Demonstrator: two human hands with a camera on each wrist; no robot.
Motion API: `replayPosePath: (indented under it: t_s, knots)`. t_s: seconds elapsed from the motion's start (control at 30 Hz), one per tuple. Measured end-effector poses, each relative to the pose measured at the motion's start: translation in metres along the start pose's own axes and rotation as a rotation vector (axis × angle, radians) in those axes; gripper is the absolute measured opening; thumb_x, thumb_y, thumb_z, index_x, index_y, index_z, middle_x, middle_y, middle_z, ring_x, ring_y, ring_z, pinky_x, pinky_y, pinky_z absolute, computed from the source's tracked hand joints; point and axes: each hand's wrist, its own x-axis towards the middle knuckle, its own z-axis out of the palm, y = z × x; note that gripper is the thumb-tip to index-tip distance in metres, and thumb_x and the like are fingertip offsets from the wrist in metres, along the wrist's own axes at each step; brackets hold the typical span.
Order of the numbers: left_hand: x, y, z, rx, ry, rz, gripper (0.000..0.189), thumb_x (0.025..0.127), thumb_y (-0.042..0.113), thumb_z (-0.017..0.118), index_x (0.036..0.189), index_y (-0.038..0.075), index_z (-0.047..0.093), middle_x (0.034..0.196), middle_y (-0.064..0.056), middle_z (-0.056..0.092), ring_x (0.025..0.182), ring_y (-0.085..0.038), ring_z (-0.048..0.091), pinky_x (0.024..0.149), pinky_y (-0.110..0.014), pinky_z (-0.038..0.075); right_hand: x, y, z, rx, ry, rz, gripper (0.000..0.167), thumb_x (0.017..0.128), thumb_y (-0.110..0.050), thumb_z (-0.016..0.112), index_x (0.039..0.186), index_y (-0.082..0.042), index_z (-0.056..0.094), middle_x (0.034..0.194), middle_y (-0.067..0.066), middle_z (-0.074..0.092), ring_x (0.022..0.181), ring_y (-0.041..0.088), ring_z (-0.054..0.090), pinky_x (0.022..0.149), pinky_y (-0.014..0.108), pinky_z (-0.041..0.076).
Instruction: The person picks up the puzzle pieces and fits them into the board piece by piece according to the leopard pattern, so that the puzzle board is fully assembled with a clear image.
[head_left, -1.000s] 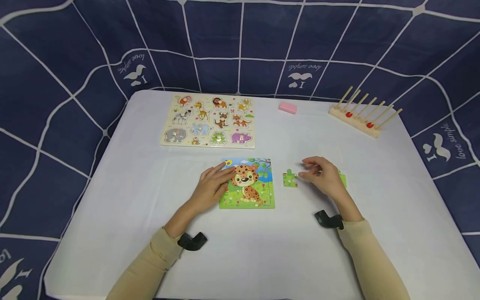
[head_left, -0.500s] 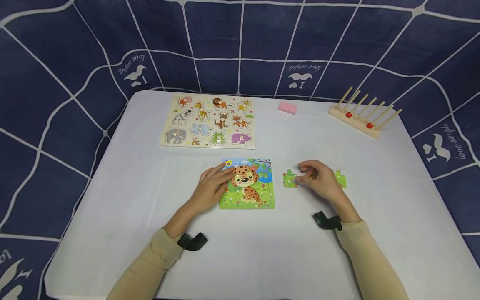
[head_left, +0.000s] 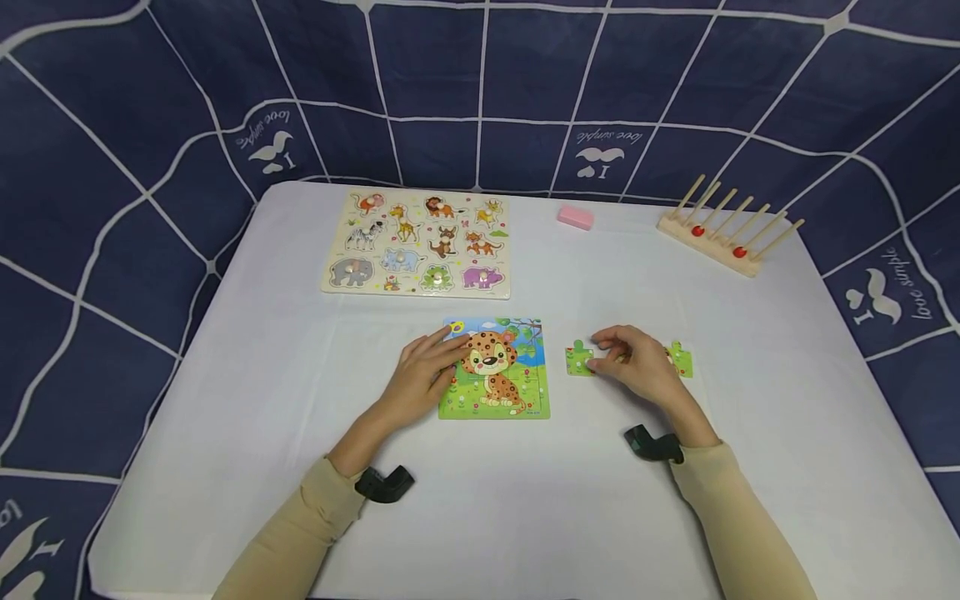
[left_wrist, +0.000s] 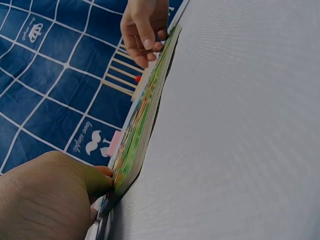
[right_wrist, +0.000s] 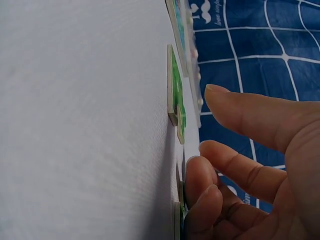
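The leopard jigsaw puzzle [head_left: 517, 383] lies flat on the white table in the middle of the head view. My left hand [head_left: 423, 375] rests on its left side with the fingers stretched over the picture. Just right of the puzzle is a loose green jigsaw piece [head_left: 577, 362]. My right hand [head_left: 633, 362] hovers at that piece's right edge, thumb and fingers apart and nothing between them, as the right wrist view also shows. Beyond the hand another green jigsaw piece [head_left: 682, 363] lies on the table, its left part hidden behind the hand.
Behind the puzzle lies a wooden animal peg board [head_left: 416, 250]. A pink block [head_left: 575, 217] sits near the back edge. At the back right stands a wooden rack [head_left: 712, 246] with upright sticks and red beads. Blue checked cloth [head_left: 525, 83] surrounds the table.
My right hand has moved slightly left and nearer to me, lower over the first loose piece, uncovering more of the piece on its right. My left hand has stayed still.
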Motion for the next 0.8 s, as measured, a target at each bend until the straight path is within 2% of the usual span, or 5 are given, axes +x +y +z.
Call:
replayPosePath:
  t_s: [0.4, 0.8]
  knots:
    - [0.0001, 0.0002, 0.0005, 0.01, 0.022, 0.019, 0.034, 0.098, 0.01, 0.054, 0.13, 0.01, 0.063, 0.145, -0.006, 0.053, 0.145, -0.031, 0.033, 0.116, -0.058, 0.02, 0.0, 0.001, 0.0031, -0.022, -0.018, -0.025, 0.04, 0.075, -0.012, 0.084, 0.111, -0.003, 0.068, 0.092, 0.009, 0.061, 0.077, 0.019, 0.053, 0.063, 0.022, 0.04]
    - [0.0002, 0.001, -0.0013, -0.007, 0.016, 0.006, 0.034, 0.097, 0.009, 0.055, 0.13, 0.009, 0.064, 0.145, -0.006, 0.053, 0.145, -0.03, 0.033, 0.117, -0.058, 0.019, -0.0003, -0.0033, 0.0067, -0.052, -0.021, 0.014, 0.037, 0.074, -0.01, 0.084, 0.107, -0.003, 0.068, 0.09, 0.008, 0.058, 0.08, 0.02, 0.05, 0.068, 0.025, 0.04]
